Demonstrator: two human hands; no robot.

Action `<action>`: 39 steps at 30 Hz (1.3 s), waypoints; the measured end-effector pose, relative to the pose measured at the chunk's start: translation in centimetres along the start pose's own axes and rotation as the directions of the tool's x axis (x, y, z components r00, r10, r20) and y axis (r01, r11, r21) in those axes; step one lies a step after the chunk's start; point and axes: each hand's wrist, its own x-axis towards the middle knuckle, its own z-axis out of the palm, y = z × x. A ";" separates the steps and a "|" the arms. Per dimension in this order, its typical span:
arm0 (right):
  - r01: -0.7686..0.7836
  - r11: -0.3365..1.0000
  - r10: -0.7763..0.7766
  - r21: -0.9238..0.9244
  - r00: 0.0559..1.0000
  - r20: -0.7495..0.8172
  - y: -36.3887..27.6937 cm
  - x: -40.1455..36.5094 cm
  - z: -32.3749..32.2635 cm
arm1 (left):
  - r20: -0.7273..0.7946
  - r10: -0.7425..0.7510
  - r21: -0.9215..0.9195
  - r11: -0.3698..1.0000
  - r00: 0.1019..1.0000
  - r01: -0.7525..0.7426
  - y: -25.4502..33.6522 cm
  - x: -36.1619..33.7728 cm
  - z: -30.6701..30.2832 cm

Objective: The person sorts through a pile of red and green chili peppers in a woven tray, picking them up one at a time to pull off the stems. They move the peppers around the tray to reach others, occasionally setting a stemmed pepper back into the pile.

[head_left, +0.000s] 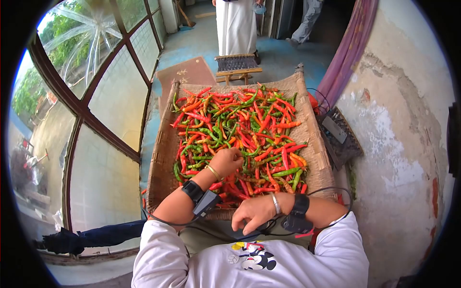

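A large woven tray (161,158) in front of me is heaped with red, green and orange chili peppers (249,120). My left hand (228,162) rests among the chilies near the middle of the heap, its fingers curled in a closed grip. What lies within that grip is hidden beneath the hand. Over the tray's front edge, close to my lap, is my right hand (255,212), palm down with bent fingers. A gap shows between its thumb and fingers, and no chili is visible in it.
A low folding stool (236,62) stands beyond the tray, with a person (236,29) in white behind it. On the right, a phone-like device (334,129) lies on a dark woven seat (348,144). Cables (348,192) run from my wrists. A dark umbrella (105,235) is at left.
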 end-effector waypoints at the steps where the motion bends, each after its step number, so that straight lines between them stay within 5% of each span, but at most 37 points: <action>1: -0.074 0.996 0.072 0.043 0.996 0.044 0.2 0.4 0.4 | -0.021 0.012 -0.133 0.991 1.000 -0.014 0.0 0.0 0.0; 3: -0.306 0.897 0.328 0.320 0.944 -0.018 -0.5 0.0 -0.5 | -0.037 0.044 -0.174 0.984 0.998 -0.050 -0.4 0.1 0.3; 6: -0.182 0.873 0.375 0.453 0.843 -0.385 0.1 -1.5 -2.5 | -0.119 -0.115 -0.452 0.891 0.986 0.049 0.0 0.2 0.0; 9: -0.072 0.878 0.442 0.473 0.501 -0.744 2.2 -2.4 -4.2 | -0.131 -0.261 -0.611 0.781 0.956 0.129 0.5 0.2 -0.6; 10: -0.069 0.882 0.435 0.465 0.498 -0.750 2.8 -2.3 -4.3 | -0.089 -0.300 -0.697 0.700 0.950 0.156 1.0 0.0 -0.8; 11: -0.283 0.959 0.129 0.015 0.385 -0.914 3.2 -2.1 -4.3 | -0.094 -0.291 -0.693 0.706 0.952 0.147 0.9 0.1 -1.0; 12: -0.508 0.768 -0.231 -0.389 0.347 -0.909 3.2 -1.9 -4.1 | 0.035 -0.323 -0.783 0.579 0.946 0.227 0.8 0.2 -1.1; 13: -0.508 0.766 -0.236 -0.392 0.346 -0.908 3.0 -1.7 -4.0 | 0.169 -0.334 -0.845 0.435 0.927 0.311 0.8 0.1 -1.2; 14: -0.485 0.729 -0.262 -0.484 0.456 -0.851 2.7 -1.5 -3.8 | 0.252 -0.261 -0.881 0.337 0.932 0.332 0.8 -0.1 -1.2; 16: -0.383 0.672 -0.343 -0.634 0.597 -0.725 3.0 -1.5 -3.9 | 0.271 -0.225 -0.883 0.328 0.936 0.335 0.2 -0.3 -0.7; 17: -0.386 0.660 -0.355 -0.645 0.597 -0.720 2.9 -1.6 -4.2 | 0.293 -0.192 -0.883 0.321 0.936 0.342 0.0 -0.1 -0.8; 20: -0.495 0.284 -0.452 -0.821 0.686 -0.570 2.0 -1.7 -4.6 | 0.288 -0.157 -0.918 0.236 0.945 0.319 0.4 -0.1 -1.0; 25: -0.416 0.101 -0.528 -0.904 0.748 -0.403 0.4 -2.0 -6.9 | 0.230 -0.143 -0.954 0.164 0.963 0.252 0.7 -0.1 -0.3; 27: -0.450 0.578 -0.663 -0.681 0.228 -0.713 0.1 -1.3 -8.0 | 0.023 -0.209 -0.841 0.524 0.978 0.132 0.4 0.0 -0.4; 28: -0.421 0.735 -0.542 -0.532 0.108 -0.834 0.5 -1.3 -8.8 | -0.239 -0.083 -0.616 0.783 0.967 -0.085 0.0 0.3 0.0; 29: -0.421 0.737 -0.539 -0.530 0.107 -0.835 0.8 -1.4 -9.3 | -0.432 0.114 -0.282 0.925 0.895 -0.254 -0.5 0.4 0.6; 30: -0.134 0.963 -0.228 -0.232 0.048 -0.973 1.2 -1.5 -9.5 | -0.425 0.107 -0.283 0.928 0.899 -0.245 -0.7 0.2 0.9; 31: 0.170 0.978 0.108 0.123 0.094 -0.990 1.7 -1.5 -9.8 | -0.428 0.126 -0.260 0.931 0.895 -0.256 -0.9 0.3 1.1; 33: 0.456 0.844 0.270 0.282 0.093 -0.959 4.4 -1.7 -9.4 | -0.434 0.124 -0.197 0.953 0.892 -0.229 -0.8 0.4 1.3; 35: 0.483 0.744 0.466 0.461 0.119 -0.877 6.3 -2.0 -8.8 | -0.290 0.068 -0.280 0.948 0.955 -0.152 -1.9 0.6 1.8; 39: 0.596 0.582 0.596 0.553 0.149 -0.789 8.2 -2.9 -9.0 | -0.208 0.036 -0.213 0.974 0.977 -0.081 -1.6 0.4 1.3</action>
